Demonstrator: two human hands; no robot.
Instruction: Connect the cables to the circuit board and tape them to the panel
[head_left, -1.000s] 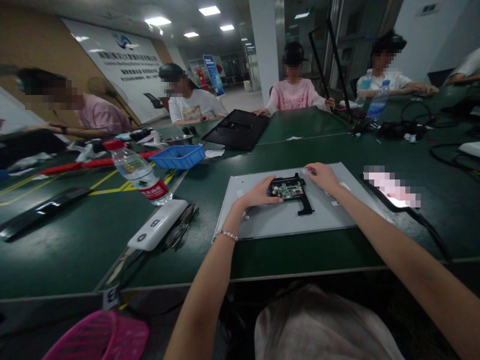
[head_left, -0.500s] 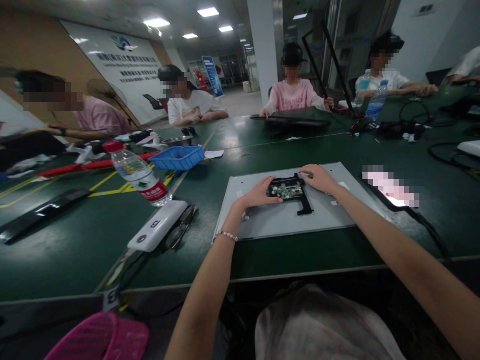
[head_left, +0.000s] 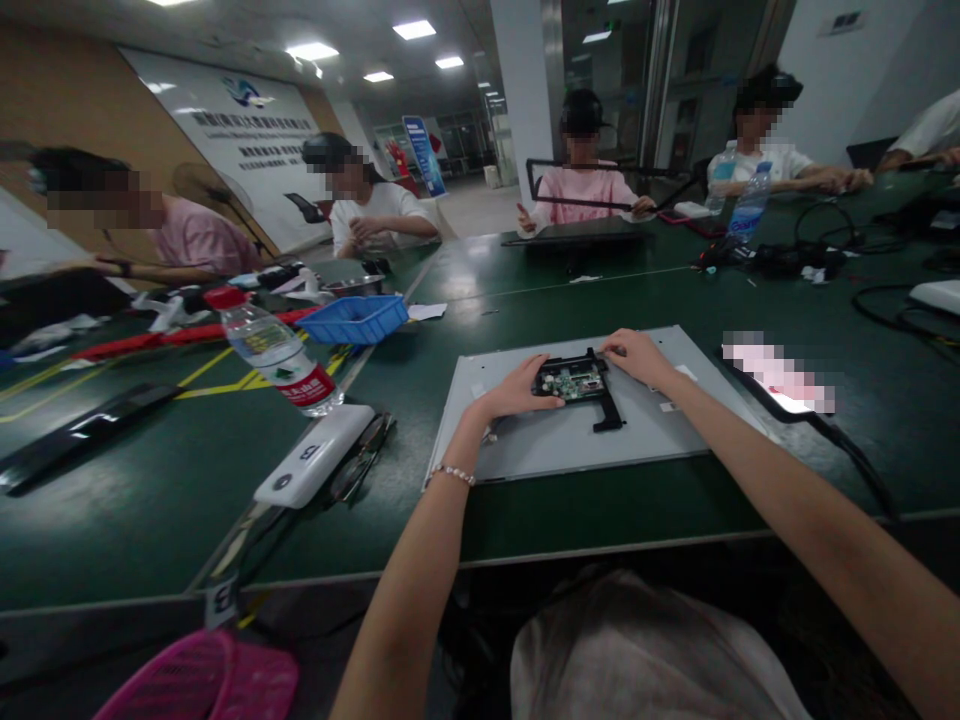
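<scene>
A green circuit board sits in a black plastic bracket on a flat grey metal panel. My left hand grips the bracket's left side, thumb along the near edge and fingers at the far edge. At the bracket's far right corner, my right hand has its fingertips pinched together. What lies between those fingertips is too small to make out. The bracket's left end is hidden behind my left hand.
Left of the panel are a white power bank, glasses, a water bottle and a blue tray. A phone with a cable lies to the right. Across the table, a person holds a black frame.
My hands and the bracket stay almost in place. Across the table, the person's black frame has been lowered from upright to nearly level, and another person at left has raised their hands.
</scene>
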